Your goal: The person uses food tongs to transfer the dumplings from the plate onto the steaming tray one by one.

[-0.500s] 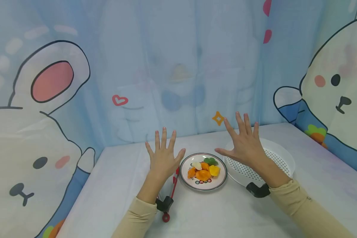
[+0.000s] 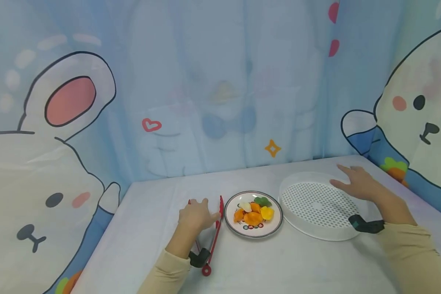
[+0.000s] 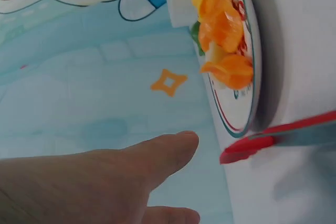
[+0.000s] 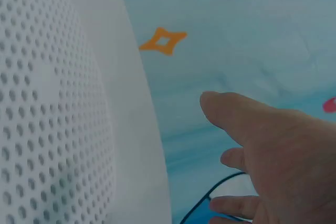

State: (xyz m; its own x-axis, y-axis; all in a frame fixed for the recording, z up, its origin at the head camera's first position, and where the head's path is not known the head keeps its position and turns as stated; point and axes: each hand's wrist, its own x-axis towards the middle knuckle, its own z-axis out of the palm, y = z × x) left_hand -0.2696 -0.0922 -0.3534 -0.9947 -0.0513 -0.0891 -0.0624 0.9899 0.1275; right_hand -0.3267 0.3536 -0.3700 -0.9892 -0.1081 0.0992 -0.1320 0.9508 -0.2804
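Tongs, red, lie on the white table just left of the patterned plate, their tips reaching up beside its rim. My left hand lies over them with loosely bent fingers; I cannot tell from these views whether I actually grip them. That plate holds orange, yellow, green and white food pieces heaped in its middle. Just right of it, the white perforated tray holds nothing, and my right hand rests flat on its far right rim, fingers straight and spread, holding nothing. Behind everything hangs the blue cartoon rabbit curtain.
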